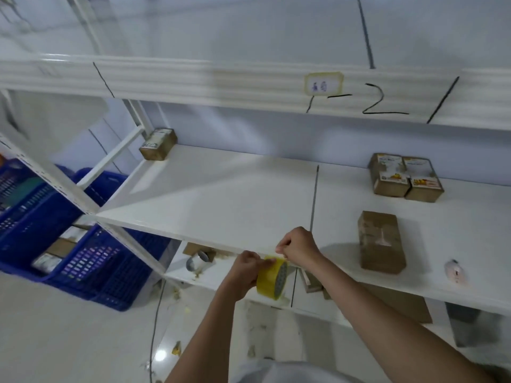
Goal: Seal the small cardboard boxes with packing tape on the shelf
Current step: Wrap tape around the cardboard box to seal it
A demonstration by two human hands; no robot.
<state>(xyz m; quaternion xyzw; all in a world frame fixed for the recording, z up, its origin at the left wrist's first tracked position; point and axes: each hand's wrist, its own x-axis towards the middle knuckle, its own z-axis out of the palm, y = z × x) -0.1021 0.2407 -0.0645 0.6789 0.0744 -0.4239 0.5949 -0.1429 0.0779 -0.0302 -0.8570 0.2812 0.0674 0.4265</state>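
Four small cardboard boxes [381, 241] on shelf [221, 194], one tape roll [272, 277], both hands' fingers [282, 248] pinching it

You face a white shelf [221, 194], its board split by a dark seam at centre. At eleven o'clock, in the far left corner, one small cardboard box [158, 145] sits. At two o'clock, a pair of labelled boxes [405, 177] stand touching each other near the back. At three o'clock, a plain brown box [381, 241] lies nearer you. Just beside it, toward four o'clock, rests a small pale object [455, 270], too blurred to identify.
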